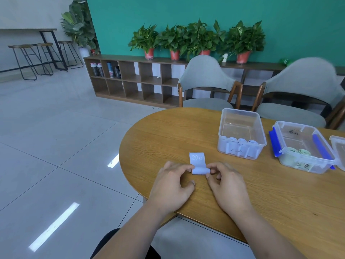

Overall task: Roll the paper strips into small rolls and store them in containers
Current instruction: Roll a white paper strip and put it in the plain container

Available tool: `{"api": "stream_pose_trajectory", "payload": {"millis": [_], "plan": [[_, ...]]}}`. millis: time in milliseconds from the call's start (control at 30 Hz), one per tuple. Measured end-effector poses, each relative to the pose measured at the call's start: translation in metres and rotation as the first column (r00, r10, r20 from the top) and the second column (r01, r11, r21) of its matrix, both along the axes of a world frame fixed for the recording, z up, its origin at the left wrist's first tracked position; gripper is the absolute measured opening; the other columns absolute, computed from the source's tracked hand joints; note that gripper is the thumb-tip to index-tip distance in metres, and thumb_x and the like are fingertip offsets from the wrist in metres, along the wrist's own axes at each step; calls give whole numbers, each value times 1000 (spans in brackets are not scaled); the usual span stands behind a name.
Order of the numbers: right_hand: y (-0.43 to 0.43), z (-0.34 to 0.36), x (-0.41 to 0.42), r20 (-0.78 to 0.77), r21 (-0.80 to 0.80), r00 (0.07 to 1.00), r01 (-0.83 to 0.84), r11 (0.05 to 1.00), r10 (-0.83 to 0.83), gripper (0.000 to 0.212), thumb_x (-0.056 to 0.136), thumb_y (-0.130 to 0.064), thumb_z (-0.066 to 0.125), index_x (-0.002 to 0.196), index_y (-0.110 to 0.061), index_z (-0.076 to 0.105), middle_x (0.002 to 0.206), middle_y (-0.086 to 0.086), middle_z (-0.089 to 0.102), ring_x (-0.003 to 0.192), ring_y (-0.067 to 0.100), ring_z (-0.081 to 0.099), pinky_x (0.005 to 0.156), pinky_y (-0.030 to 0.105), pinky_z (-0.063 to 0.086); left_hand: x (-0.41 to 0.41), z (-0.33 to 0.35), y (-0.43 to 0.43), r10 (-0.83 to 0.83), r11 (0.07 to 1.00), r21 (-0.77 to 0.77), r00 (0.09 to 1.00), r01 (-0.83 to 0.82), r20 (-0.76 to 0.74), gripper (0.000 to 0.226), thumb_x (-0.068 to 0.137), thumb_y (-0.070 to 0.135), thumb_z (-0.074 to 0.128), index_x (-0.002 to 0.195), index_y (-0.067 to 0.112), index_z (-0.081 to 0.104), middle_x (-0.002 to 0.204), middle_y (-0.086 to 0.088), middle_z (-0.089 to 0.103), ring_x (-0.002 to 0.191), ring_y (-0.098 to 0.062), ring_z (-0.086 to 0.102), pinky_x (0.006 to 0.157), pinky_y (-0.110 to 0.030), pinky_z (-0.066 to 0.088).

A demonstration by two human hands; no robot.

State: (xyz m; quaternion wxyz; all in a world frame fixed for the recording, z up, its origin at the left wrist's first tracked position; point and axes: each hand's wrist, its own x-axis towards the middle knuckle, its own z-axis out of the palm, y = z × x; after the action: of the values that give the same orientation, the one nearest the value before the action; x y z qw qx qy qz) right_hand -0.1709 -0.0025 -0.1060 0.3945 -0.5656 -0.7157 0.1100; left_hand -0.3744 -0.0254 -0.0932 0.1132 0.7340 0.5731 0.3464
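A pale blue paper strip (197, 163) is held on the wooden surface (168, 131), toward its rounded left end and not far from the near edge. The near part of the strip is wound into a small roll, while the far part lies flat on the wood, with "20" printed on it in white. The roll is pinched at its left end by the left hand (172, 186) and at its right end by the right hand (226, 186); the fingers of both hands are curled, and the hands are kept apart only by the width of the roll.

Nearer the far edge, to the right of the strip, an open clear container (241, 116) is seen, with several pale blue rolls (241, 140) stood against its near wall. Just beside it on the right, a second container (306, 166) with blue side latches is placed, and 2 green rolls (304, 151) are visible inside. A third container (338, 152) is cut off by the picture's right edge.

Behind the surface, 2 grey chairs (205, 75) are drawn up, and a low wooden shelf (134, 79) topped with potted plants (175, 40) is set against the green wall.
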Motion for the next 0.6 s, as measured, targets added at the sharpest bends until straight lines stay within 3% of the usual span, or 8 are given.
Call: {"api": "stream_pose_trajectory", "payload": {"millis": [100,300,600], "plan": [[0,2,0,-24,-14,1000,-5,1000,4,27,84,-17,80,102,-35,70,87,-19,63,80,0,57,73,18,45,0,0,-1,4,1000,-9,999,-3,33,41,87,40,68,129,39,67,114,32,65,121,4,46,106,-33,44],[-2,4,-1,-69,-49,998,9,999,-12,19,82,-23,81,98,-32,75,79,-17,66,78,5,61,71,23,50,1,0,-2,27,999,-26,998,-25,53,43,87,40,68,130,40,67,112,32,66,119,3,47,105,-30,45],[1,1,0,-4,-31,1000,22,999,-22,22,89,-28,77,111,-32,77,88,-17,63,76,0,59,74,22,48,1,1,-1,25,1000,-3,999,-25,29,42,87,41,65,128,37,68,112,30,66,120,4,47,105,-31,44]]}}
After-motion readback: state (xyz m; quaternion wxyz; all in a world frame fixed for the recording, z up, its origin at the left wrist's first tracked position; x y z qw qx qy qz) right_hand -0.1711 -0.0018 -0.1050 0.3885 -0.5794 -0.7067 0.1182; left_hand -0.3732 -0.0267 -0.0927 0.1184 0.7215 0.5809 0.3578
